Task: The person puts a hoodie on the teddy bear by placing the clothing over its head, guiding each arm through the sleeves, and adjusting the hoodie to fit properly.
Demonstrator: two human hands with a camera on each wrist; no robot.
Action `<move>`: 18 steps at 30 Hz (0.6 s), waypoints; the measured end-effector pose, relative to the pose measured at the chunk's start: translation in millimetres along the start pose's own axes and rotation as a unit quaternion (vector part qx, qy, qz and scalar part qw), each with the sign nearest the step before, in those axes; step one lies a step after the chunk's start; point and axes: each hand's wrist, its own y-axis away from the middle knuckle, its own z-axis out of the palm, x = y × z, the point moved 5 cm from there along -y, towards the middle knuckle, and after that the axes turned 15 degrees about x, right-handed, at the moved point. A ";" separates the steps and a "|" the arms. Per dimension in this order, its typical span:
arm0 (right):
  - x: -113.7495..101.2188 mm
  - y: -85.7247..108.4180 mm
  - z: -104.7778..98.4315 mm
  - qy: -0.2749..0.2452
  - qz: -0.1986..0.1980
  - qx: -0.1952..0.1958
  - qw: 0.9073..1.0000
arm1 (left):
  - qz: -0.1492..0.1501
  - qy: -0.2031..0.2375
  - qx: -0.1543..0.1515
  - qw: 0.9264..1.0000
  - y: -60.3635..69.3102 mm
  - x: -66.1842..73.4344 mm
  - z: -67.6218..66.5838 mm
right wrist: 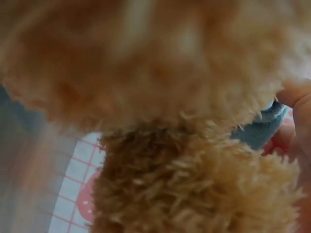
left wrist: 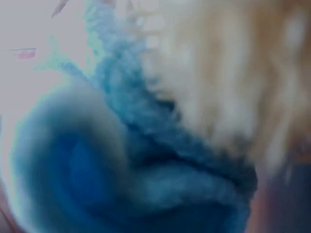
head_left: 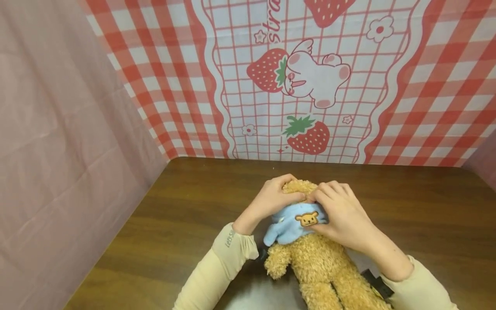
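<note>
Left hand (head_left: 273, 198) clamped round head of bear (head_left: 319, 260), thumb by upper edge of blue shirt (head_left: 288, 226); right hand (head_left: 342, 213) clamped on shirt's opposite side. Bear over table (head_left: 190, 206), head toward far edge. Judgement: ease shirt evenly, both sides together, sparing plush.

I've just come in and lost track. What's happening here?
A person is handling a fluffy golden-brown plush bear at a brown wood-grain table. The left grip is at the bear's head, by the top edge of a light-blue cloth garment with a bear-face patch; the right grip holds the garment's opposite side. The garment sits bunched high on the bear, leaving its belly uncovered.
</note>
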 end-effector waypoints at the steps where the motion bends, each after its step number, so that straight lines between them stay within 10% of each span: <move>1: 0.2 0.8 0.6 0.001 -0.004 0.005 1.000 | 0.003 -0.002 -0.001 1.000 -0.1 0.8 0.4; 11: -6.4 5.1 6.7 -0.013 -0.078 0.088 0.993 | -0.037 0.016 -0.023 0.999 -3.5 -13.1 4.8; 18: -7.1 6.9 9.6 -0.014 -0.087 0.057 0.994 | -0.066 -0.017 -0.100 0.993 -2.7 -32.6 18.2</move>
